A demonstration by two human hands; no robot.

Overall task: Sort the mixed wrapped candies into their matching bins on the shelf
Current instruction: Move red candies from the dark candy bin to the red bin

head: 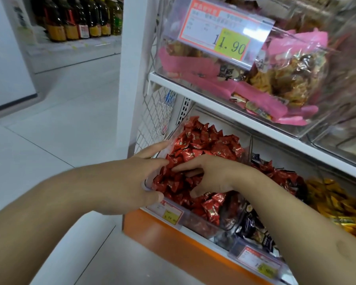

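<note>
Both forearms reach in from the near edge toward the clear bin of red candies on the lower shelf.

Our left hand (pixel 138 182) lies with straight fingers against the clear bin (pixel 195 221) at its left corner, we judge to steady it. Our right hand (pixel 210 175) rests fingers-down in the red candies (pixel 201 145), spread, probably combing for strays; whether it pinches one we cannot tell. Just beside, the next bin holds dark wrapped candies (pixel 253 225), then yellow candies (pixel 333 202) farther right.

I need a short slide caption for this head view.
Both hands, left hand and right hand, reach into the red candies bin.
</note>
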